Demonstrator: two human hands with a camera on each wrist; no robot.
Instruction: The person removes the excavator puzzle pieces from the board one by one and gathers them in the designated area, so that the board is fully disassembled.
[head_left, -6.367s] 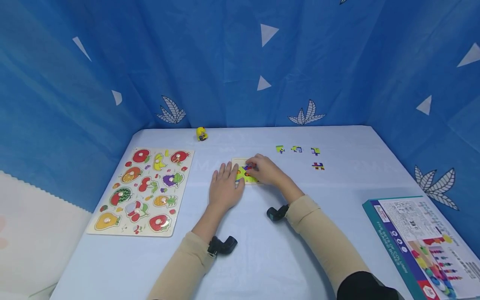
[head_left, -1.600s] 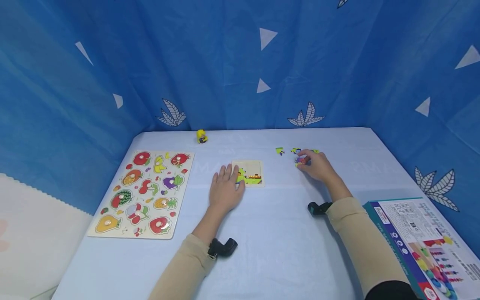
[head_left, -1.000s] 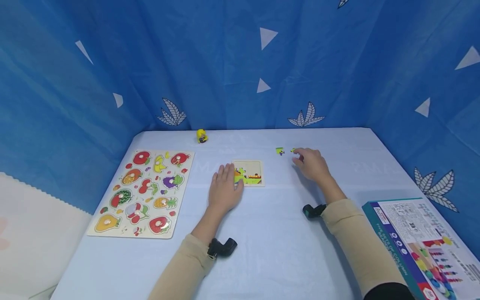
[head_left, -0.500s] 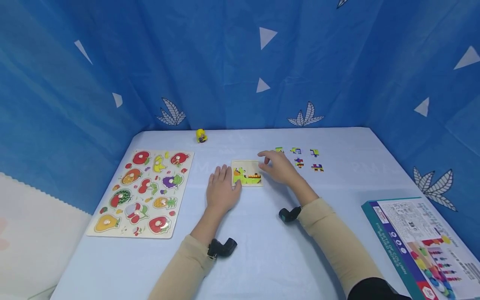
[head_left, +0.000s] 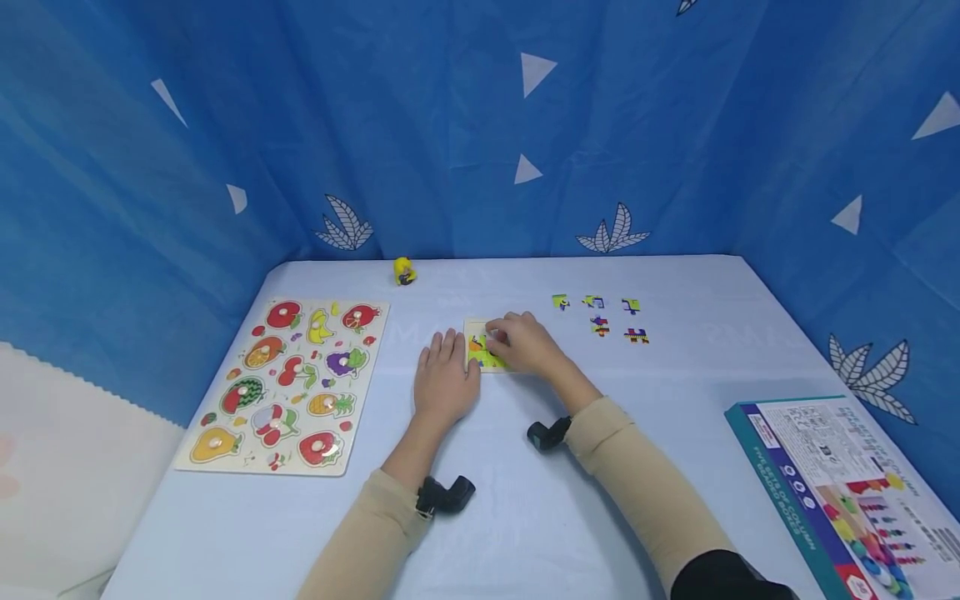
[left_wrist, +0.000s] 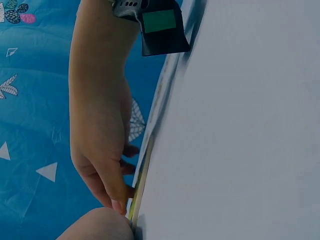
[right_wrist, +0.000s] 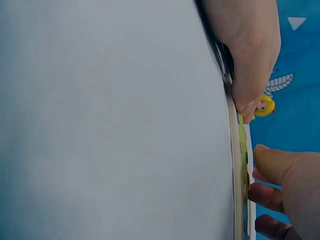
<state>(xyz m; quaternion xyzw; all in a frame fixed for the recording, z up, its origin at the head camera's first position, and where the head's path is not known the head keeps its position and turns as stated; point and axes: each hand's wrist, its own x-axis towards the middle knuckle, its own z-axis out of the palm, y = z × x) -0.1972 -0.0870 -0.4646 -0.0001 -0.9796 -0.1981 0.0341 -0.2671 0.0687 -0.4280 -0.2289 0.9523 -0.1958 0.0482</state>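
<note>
My left hand (head_left: 444, 385) lies flat, fingers straight, along the left side of a small wooden jigsaw board (head_left: 468, 323), its thumb at the board's lower corner. Yellow-green pieces with an orange patch (head_left: 476, 342) fill part of the board; the rest is covered by my right hand (head_left: 527, 343). The right hand's bent thumb and fingers reach down onto the pieces. In the right wrist view, the right hand (right_wrist: 295, 187) has its thumb and fingers spread against the board's top face (right_wrist: 243, 145). I cannot tell whether they pinch a piece.
Several loose jigsaw pieces (head_left: 599, 326) lie in two rows right of the board. A fruit peg puzzle (head_left: 352, 454) is at the left, and a bead-set box (head_left: 847, 492) at the right front. A small yellow figurine (head_left: 403, 271) stands near the back edge.
The right hand set a red-and-purple jigsaw piece down in front of the loose ones, then moved left from there onto the board. The left hand shifted slightly left, staying flat.
</note>
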